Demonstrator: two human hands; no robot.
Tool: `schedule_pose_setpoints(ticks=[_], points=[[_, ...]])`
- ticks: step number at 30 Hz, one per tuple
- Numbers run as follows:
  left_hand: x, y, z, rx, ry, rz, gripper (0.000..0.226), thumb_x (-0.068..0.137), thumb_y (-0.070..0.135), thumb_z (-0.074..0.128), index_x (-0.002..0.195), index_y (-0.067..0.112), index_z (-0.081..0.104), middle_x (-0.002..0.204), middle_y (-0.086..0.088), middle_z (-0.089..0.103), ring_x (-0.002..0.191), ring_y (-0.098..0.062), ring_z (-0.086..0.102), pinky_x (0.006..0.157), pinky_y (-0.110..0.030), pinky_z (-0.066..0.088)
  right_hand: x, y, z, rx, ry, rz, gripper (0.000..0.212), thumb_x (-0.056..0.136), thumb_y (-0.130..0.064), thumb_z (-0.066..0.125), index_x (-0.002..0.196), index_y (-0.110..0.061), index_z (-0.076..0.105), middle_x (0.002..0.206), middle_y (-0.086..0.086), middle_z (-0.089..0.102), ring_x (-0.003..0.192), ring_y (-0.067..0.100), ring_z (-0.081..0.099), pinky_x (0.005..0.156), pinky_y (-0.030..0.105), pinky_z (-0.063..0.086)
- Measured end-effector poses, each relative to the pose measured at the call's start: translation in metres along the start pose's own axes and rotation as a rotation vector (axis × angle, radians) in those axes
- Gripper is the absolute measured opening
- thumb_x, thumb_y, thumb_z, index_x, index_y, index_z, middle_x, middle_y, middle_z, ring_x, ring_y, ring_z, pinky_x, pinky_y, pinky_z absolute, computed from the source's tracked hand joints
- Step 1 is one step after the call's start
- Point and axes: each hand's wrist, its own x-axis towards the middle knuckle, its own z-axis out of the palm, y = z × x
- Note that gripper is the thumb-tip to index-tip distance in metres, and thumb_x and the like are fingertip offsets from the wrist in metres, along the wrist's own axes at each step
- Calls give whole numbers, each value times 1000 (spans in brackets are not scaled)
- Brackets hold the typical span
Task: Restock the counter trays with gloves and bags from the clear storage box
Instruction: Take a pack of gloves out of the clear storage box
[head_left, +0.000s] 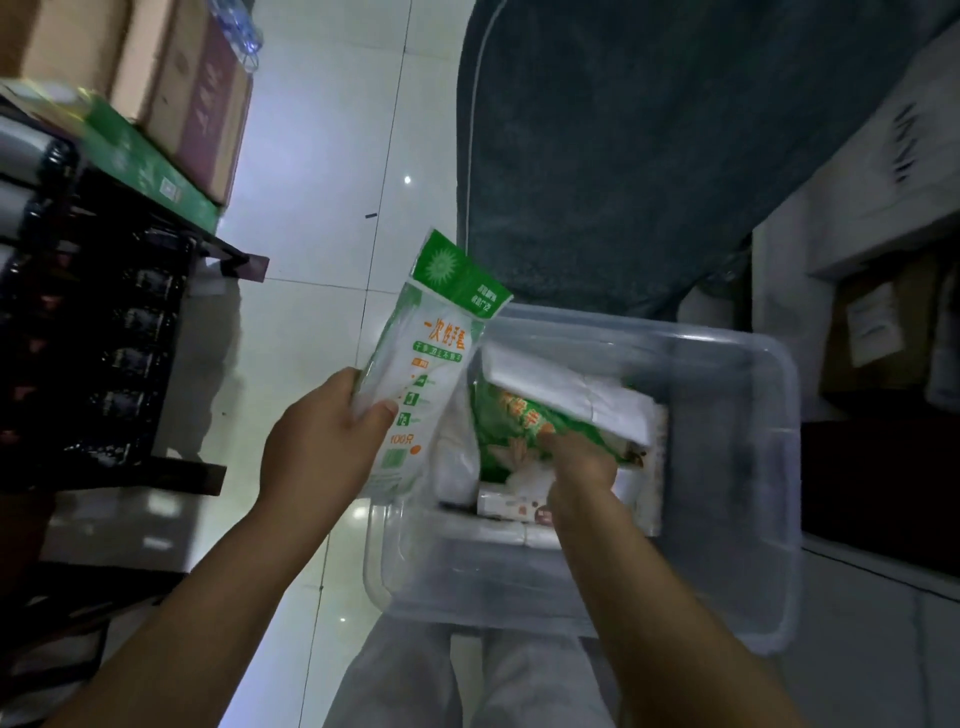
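My left hand (322, 441) grips a green-and-white pack of disposable gloves (431, 353) and holds it upright over the left edge of the clear storage box (737, 467). My right hand (576, 462) reaches down into the box, its fingers on a second green glove pack (519, 421) lying there. Whether those fingers grip the pack is blurred. A folded stack of white plastic bags (566, 384) lies across that pack. Small white boxes (509, 504) sit at the bottom of the box near my right wrist.
The box stands on a white tiled floor (322, 156) in front of my legs. A dark shelf unit (104, 338) with cardboard cartons (171, 88) on top stands at the left. A dark fabric cover (649, 145) hangs behind the box; a cabinet (883, 322) is at the right.
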Motion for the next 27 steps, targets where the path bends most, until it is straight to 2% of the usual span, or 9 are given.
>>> schedule_pose_setpoints(ticks=[4,7,12,14,16,18,21,24,27], points=[[-16,20,-20,-7,-15,30,10,83,34,56,79,25,54,68,11,59,61,-5,55,48,-23,38,-49,-19,-34,40,-1,-187,18,75,6,69,75,-11,66,77,8,68,70,22,62,67,31,51],[-30,38,-34,-71,-34,54,9,85,32,56,83,23,56,74,6,63,64,-12,58,55,-27,47,-89,-40,-59,-88,68,-456,16,74,-1,71,66,-14,66,68,6,69,69,25,64,66,35,52],[-53,86,-50,-302,-98,116,11,89,26,55,98,20,57,95,-4,67,80,-24,63,69,-36,52,-161,-73,-90,-156,263,-813,18,75,-26,72,65,-19,59,55,-7,61,51,1,53,50,23,42],[-67,110,-50,-375,-163,196,10,91,24,54,100,24,54,98,-4,66,83,-23,62,64,-29,47,-188,-83,-93,-33,251,-855,20,76,-27,72,66,-19,57,52,-10,60,46,-2,50,45,15,39],[-83,133,-47,-442,-240,291,13,92,26,52,98,37,51,94,7,65,88,-19,63,61,-25,45,-208,-90,-92,108,201,-873,20,77,-22,72,66,-19,56,53,-11,61,47,-3,49,44,14,42],[-97,152,-45,-481,-335,399,22,93,32,51,97,53,46,94,19,62,92,-12,63,67,-24,49,-223,-95,-91,194,153,-861,21,76,-11,70,65,-20,54,59,-6,62,56,6,56,51,21,48],[-113,174,-40,-446,-436,542,43,90,41,52,105,74,29,103,19,59,97,-10,61,81,-34,53,-239,-101,-102,277,119,-861,25,78,-1,66,66,-19,54,63,-1,60,59,10,57,56,23,51],[-130,192,-32,-338,-457,625,60,74,53,67,113,70,25,109,20,55,98,-8,59,81,-33,53,-249,-101,-127,340,132,-841,18,80,-5,67,70,-15,56,65,-1,61,56,6,59,52,16,50],[-149,209,-17,-220,-268,730,68,70,49,72,122,50,27,99,17,54,85,-9,58,71,-31,54,-257,-95,-154,400,122,-835,9,82,-6,66,79,-7,58,72,6,62,66,15,61,61,26,56]])
